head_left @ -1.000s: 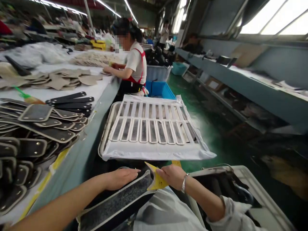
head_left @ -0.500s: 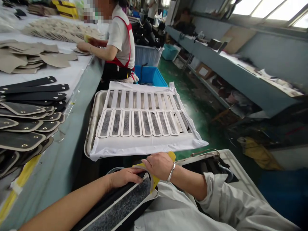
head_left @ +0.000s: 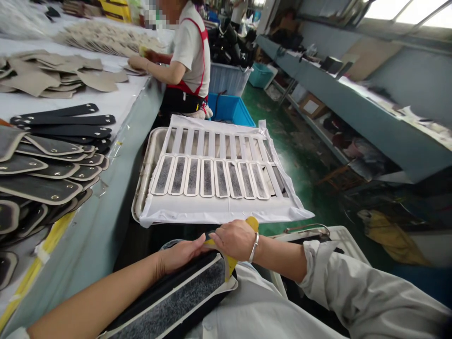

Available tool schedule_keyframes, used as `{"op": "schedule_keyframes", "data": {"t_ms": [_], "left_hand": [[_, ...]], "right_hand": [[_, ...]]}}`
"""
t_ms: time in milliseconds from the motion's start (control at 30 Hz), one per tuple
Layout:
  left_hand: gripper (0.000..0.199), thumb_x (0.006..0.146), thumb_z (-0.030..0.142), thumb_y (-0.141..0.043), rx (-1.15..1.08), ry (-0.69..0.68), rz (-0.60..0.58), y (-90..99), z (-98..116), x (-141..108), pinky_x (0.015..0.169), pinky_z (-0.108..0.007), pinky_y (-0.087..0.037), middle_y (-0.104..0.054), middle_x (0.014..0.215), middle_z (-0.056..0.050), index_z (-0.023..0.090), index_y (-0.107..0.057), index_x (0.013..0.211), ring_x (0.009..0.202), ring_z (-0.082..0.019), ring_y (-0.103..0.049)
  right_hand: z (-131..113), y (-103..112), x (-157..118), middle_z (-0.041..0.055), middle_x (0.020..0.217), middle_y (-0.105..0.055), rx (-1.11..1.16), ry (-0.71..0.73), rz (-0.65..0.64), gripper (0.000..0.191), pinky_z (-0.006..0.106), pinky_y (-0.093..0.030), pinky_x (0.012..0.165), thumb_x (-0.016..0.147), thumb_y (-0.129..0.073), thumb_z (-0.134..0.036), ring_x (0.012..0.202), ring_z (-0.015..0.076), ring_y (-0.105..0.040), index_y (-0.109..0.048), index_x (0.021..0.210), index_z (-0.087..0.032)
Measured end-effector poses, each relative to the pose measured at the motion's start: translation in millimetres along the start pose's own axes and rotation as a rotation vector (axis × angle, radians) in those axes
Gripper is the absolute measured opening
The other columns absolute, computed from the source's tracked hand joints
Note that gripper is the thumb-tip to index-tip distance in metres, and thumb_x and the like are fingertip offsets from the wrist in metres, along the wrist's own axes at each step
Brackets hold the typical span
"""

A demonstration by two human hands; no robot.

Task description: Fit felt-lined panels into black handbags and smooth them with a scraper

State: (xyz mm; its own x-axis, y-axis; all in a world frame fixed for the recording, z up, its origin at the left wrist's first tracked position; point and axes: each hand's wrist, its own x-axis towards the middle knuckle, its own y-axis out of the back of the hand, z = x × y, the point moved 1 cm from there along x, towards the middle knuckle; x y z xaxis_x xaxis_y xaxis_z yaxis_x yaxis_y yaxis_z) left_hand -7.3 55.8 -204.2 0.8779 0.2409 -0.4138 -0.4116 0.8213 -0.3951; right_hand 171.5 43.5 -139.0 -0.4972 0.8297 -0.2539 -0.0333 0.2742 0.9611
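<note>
A black piece (head_left: 208, 308) with a long grey fuzzy inset framed by pale strips lies slanted across my lap. My right hand (head_left: 236, 239), with a silver bangle at the wrist, is closed on a bent yellow sheet (head_left: 231, 266). That sheet curves down onto the rounded far end of the black piece. Beside it, my left hand (head_left: 183, 254) rests along the black piece's far edge, thumb raised and stretched out near the sheet. Its lower fingers are partly hidden.
Ahead, a white-covered tray (head_left: 197, 209) carries a row of grey-inset strips (head_left: 192, 176). On the left table (head_left: 116, 188) lie stacked black straps (head_left: 67, 132) and beige cut pieces (head_left: 35, 82). A co-worker (head_left: 190, 52) works there beside a blue crate (head_left: 231, 110).
My left thumb has lifted off the black piece and now points up near the yellow sheet. The right hand keeps its grip. The surroundings have shifted slightly right in view.
</note>
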Motion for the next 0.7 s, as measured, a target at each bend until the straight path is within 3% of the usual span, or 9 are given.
{"op": "schedule_keyframes", "data": {"t_ms": [67, 133, 267, 400, 533, 633, 667, 700], "left_hand": [[0.072, 0.089, 0.064, -0.019, 0.246, 0.023, 0.155, 1.4, 2, -2, 0.084, -0.033, -0.041, -0.065, 0.078, -0.004, 0.011, -0.067, 0.091, 0.083, -0.022, -0.057], [0.066, 0.09, 0.06, -0.023, 0.377, -0.004, 0.218, 2.2, 5, -3, 0.084, -0.033, -0.041, -0.065, 0.08, -0.003, 0.011, -0.067, 0.088, 0.084, -0.021, -0.056], [0.054, 0.093, 0.05, -0.026, 0.412, -0.097, 0.158, 0.2, 10, -5, 0.096, -0.033, -0.039, -0.065, 0.106, -0.005, 0.013, -0.064, 0.1, 0.102, -0.021, -0.055], [0.052, 0.095, 0.045, -0.023, 0.459, -0.105, 0.089, -3.1, 12, -7, 0.109, -0.034, -0.027, -0.054, 0.129, -0.004, 0.014, -0.056, 0.12, 0.12, -0.019, -0.046], [0.051, 0.097, 0.042, -0.017, 0.53, -0.162, 0.017, -9.9, 14, -2, 0.111, -0.033, -0.024, -0.052, 0.132, -0.002, 0.018, -0.051, 0.126, 0.122, -0.018, -0.045], [0.048, 0.094, 0.048, -0.027, 0.718, -0.207, 0.018, -24.9, 26, -8, 0.105, -0.036, -0.034, -0.06, 0.118, -0.007, 0.019, -0.062, 0.109, 0.113, -0.023, -0.052], [0.043, 0.092, 0.048, -0.034, 0.8, -0.206, 0.034, -29.3, 33, -15, 0.101, -0.036, -0.038, -0.062, 0.113, -0.008, 0.019, -0.065, 0.103, 0.108, -0.023, -0.055], [0.037, 0.091, 0.047, -0.041, 0.843, -0.189, 0.152, -30.4, 41, -24, 0.096, -0.035, -0.043, -0.062, 0.111, -0.006, 0.02, -0.064, 0.101, 0.102, -0.021, -0.057]], "right_hand": [[-1, -1, -2, 0.0045, 0.074, -0.067, -0.002, 0.014, -0.006, 0.047, 0.025, -0.035, 0.058, 0.099, -0.024, -0.035, 0.068, 0.016, -0.061, -0.063, 0.08, -0.016], [-1, -2, -3, 0.0047, 0.074, -0.066, -0.007, 0.012, -0.013, 0.047, 0.025, -0.035, 0.058, 0.099, -0.024, -0.035, 0.069, 0.0161, -0.062, -0.063, 0.08, -0.017], [-2, 0, -3, 0.0054, 0.077, -0.067, -0.012, 0.048, -0.034, 0.046, 0.026, -0.036, 0.058, 0.098, -0.024, -0.035, 0.072, 0.017, -0.062, -0.063, 0.081, -0.017], [-2, 2, -5, 0.0054, 0.077, -0.067, -0.004, 0.079, -0.046, 0.045, 0.025, -0.036, 0.057, 0.098, -0.026, -0.034, 0.073, 0.0172, -0.063, -0.062, 0.08, -0.017], [-1, -8, -13, 0.0054, 0.073, -0.066, 0.02, 0.038, -0.043, 0.043, 0.026, -0.039, 0.056, 0.098, -0.027, -0.034, 0.068, 0.0179, -0.063, -0.061, 0.077, -0.018], [-10, -9, -26, 0.0053, 0.066, -0.064, 0.063, -0.013, 0.097, 0.043, 0.027, -0.042, 0.053, 0.097, -0.029, -0.032, 0.059, 0.0171, -0.06, -0.061, 0.072, -0.019], [-15, -6, -28, 0.0041, 0.061, -0.061, 0.108, 0.022, 0.202, 0.042, 0.027, -0.042, 0.052, 0.097, -0.03, -0.03, 0.055, 0.0158, -0.058, -0.061, 0.069, -0.021], [-18, -1, -27, 0.0036, 0.063, -0.061, 0.167, 0.015, 0.386, 0.038, 0.025, -0.044, 0.053, 0.096, -0.035, -0.033, 0.057, 0.0146, -0.058, -0.062, 0.071, -0.023]]}}
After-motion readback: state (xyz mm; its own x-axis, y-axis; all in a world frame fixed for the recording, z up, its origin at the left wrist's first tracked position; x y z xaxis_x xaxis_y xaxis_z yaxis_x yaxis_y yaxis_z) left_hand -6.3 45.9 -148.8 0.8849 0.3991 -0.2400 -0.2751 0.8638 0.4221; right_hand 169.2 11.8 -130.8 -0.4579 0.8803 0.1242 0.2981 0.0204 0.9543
